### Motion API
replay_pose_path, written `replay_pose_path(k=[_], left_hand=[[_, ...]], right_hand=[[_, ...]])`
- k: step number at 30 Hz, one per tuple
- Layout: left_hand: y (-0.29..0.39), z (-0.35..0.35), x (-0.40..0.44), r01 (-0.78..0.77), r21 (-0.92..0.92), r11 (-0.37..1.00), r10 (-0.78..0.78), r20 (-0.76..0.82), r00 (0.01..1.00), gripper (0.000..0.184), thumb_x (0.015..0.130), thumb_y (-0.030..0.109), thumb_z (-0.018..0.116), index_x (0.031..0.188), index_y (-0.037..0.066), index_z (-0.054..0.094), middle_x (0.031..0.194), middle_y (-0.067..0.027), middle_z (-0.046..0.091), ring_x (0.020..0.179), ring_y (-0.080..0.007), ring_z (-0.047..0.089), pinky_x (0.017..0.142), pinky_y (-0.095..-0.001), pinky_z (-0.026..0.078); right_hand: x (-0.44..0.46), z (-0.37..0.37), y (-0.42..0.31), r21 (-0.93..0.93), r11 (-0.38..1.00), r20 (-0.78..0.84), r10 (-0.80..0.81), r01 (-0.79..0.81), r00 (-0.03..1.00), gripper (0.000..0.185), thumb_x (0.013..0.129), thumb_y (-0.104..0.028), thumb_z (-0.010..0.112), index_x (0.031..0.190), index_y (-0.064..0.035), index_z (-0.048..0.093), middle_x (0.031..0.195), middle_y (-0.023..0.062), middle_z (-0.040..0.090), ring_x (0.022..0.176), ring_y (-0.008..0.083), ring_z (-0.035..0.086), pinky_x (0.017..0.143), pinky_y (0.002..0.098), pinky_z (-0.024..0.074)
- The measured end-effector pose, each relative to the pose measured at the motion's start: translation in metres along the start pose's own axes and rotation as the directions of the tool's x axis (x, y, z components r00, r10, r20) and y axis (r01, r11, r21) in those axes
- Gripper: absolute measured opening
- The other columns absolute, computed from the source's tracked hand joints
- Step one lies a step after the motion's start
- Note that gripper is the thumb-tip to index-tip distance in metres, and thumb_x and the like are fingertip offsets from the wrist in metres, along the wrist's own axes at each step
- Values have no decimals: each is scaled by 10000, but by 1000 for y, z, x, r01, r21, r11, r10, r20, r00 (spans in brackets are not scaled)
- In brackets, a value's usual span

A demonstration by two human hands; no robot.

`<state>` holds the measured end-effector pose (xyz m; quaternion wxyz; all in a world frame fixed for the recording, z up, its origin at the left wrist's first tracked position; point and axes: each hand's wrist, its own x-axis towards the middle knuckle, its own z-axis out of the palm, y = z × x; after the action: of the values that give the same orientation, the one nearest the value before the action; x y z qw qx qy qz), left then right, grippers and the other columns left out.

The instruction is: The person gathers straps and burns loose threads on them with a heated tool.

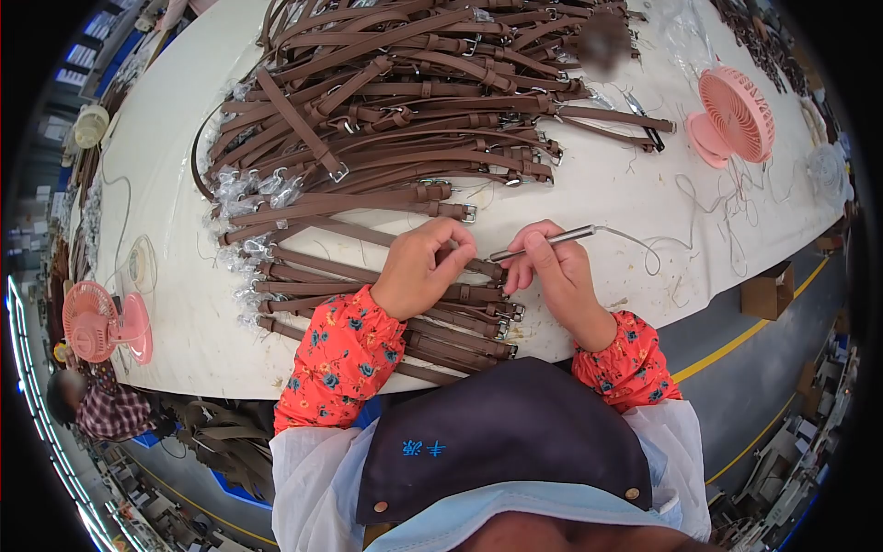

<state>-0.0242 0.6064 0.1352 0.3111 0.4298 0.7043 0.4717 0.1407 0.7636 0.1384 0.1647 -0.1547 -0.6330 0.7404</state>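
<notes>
My left hand (425, 267) is closed, thumb and forefinger pinched together, on a brown belt (354, 232) that runs under the palm. The belt's end comes out towards my other hand. In my right hand (555, 276) is a slim metal pen-shaped tool (561, 237), with a thin wire leaving its back end. Its tip points left, just above the belt's end. Below my hands lie several more brown belts (460, 327) side by side, silver buckles to the right. Part of the held belt is hidden by my fingers.
Beyond my hands, a large pile of brown belts (395, 101) covers the white table (175, 230). Pink fans stand at right (736, 110) and left (90, 322). Black-handled snips (651, 136) lie beside the pile. Another person (110, 405) is at far left.
</notes>
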Motion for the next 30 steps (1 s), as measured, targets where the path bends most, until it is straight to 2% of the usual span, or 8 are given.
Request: replay_pose_path(k=[3,4,7,10,13,18,21,30], left_hand=[[-4,1,1,108,-241,965,-140,-119,983,105,987,123,644,1062,51,634,831,13,593,694,-49,506,614,-227,422],[-4,-2,1,115,-246,962,-144,-99,985,146,974,107,656,1109,62,623,834,6,594,708,-46,521,622,-223,433],[6,-9,-2,48,4,999,-48,30,998,157,945,78,679,1095,57,638,898,-10,617,721,-63,531,642,-228,446],[12,-7,-3,-144,83,986,135,105,985,158,908,54,701,1059,47,658,983,-36,643,749,-98,559,668,-248,469],[4,-5,-3,-131,92,987,120,117,986,131,891,47,709,1014,31,669,1046,-58,654,773,-141,584,689,-274,486],[3,-5,-1,-154,158,975,138,104,985,93,914,59,685,994,17,665,980,-71,658,766,-162,591,684,-291,488],[5,-5,-1,-137,175,975,124,86,989,89,924,76,680,991,20,666,934,-64,657,740,-159,579,671,-289,480],[7,-4,-1,-70,157,985,59,74,996,105,930,105,693,995,25,673,917,-46,674,695,-122,551,640,-276,465]], right_hand=[[-1,1,-3,24,1000,-25,3,-2,1000,396,1105,-290,439,958,36,609,697,48,584,614,139,644,770,308,556],[-1,1,-3,34,999,-39,-5,6,999,385,1106,-292,437,976,31,602,669,39,572,609,137,641,771,307,557],[-1,1,-2,57,998,-72,-26,30,997,367,1107,-297,430,1010,21,586,619,24,549,597,132,635,775,307,560],[-1,-1,-2,64,997,-76,-33,38,997,375,1107,-303,429,1001,21,587,632,28,553,590,134,632,777,308,559],[-1,0,-2,65,998,-54,-18,22,998,383,1105,-308,436,990,22,594,629,25,549,584,134,629,762,303,555],[-2,-1,-5,9,998,3,68,-68,998,401,1100,-324,457,974,23,612,632,29,554,581,126,621,637,265,515],[-2,-2,-2,-4,998,21,58,-58,998,407,1097,-333,464,982,26,619,638,31,560,586,121,619,573,246,479],[-2,0,-5,-27,998,46,65,-64,997,429,1098,-343,458,986,39,619,639,34,556,590,119,615,571,258,501]])
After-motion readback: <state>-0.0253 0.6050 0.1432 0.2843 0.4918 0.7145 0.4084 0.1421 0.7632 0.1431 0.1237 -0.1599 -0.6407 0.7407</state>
